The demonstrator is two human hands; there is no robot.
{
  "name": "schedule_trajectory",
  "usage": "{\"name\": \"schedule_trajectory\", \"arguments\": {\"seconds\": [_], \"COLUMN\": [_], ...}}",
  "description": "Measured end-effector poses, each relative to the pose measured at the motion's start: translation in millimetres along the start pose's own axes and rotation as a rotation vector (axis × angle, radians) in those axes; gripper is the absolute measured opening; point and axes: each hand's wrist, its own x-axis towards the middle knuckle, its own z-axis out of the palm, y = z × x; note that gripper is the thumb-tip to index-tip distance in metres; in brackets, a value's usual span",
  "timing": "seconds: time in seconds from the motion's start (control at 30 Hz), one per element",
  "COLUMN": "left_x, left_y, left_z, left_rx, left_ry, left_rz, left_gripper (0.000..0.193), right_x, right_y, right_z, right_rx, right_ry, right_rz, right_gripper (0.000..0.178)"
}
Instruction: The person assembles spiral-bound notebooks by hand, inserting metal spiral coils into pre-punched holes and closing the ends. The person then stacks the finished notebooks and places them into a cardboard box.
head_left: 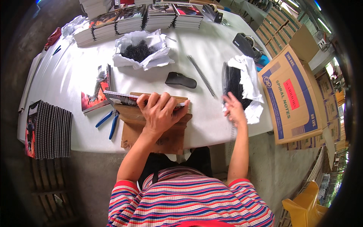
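- At my body's edge, a striped knit shirt (189, 200) fronts the bench (90, 140), its top smooth and white.
- A thin, springy wire coil (231, 136) trails from beside my right hand (235, 109) toward me, its long axis running near to far; the hand is blurred with fingers part curled, and I cannot tell whether they pinch it.
- A brown, block-like wooden stand (151, 132) sits at the bench's near edge, in front of me.
- My left hand (159, 109) clamps a notebook (123, 99) against that stand, fingers bent over its far side and thumb on the near; its long axis lies crosswise, the left end angled slightly away from me.
- Left of the stand rest blue-handled pliers (103, 119), and beyond them a glossy, red-covered book (90, 99).
- Farther left rises a tight stack of ring-bound books (51, 130).
- Just beyond my right hand, black coils (236, 81) lie bundled in white wrapping (252, 87).
- Past the notebook lie a black pouch (180, 80), a straight loose coil (201, 75) and crumpled paper (163, 56) cradling tangled black wire (140, 52).
- Stacked books (160, 17) line the far side.
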Motion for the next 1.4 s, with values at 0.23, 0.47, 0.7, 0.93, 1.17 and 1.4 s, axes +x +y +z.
{"name": "schedule_trajectory", "arguments": {"seconds": [0.23, 0.47, 0.7, 0.93, 1.17, 1.4], "left_x": [4, 1, -2, -5, -6, -1], "left_y": [41, 43, 44, 54, 54, 50], "left_z": [11, -2, -3, -1, -1, -10], "left_rx": [-0.111, -0.121, -0.214, -0.241, -0.273, -0.248], "left_ry": [0.021, -0.093, -0.115, -0.161, -0.177, -0.255], "left_rz": [0.025, -0.057, -0.062, -0.086, -0.081, -0.059], "left_gripper": [0.036, 0.038, 0.036, 0.032, 0.03, 0.036], "right_x": [15, -90, -101, -100, -96, -107], "right_y": [-4, -84, -102, -109, -111, -128], "right_z": [-76, 14, 46, 58, 55, 53], "right_rx": [-0.176, 0.165, -0.475, -0.384, -0.349, -0.488], "right_ry": [0.013, -0.187, -0.086, -0.014, -0.167, -0.327], "right_rz": [-0.057, -0.405, -0.769, -0.748, -0.741, -0.474], "right_gripper": [0.049, 0.043, 0.026, 0.027, 0.027, 0.033]}}
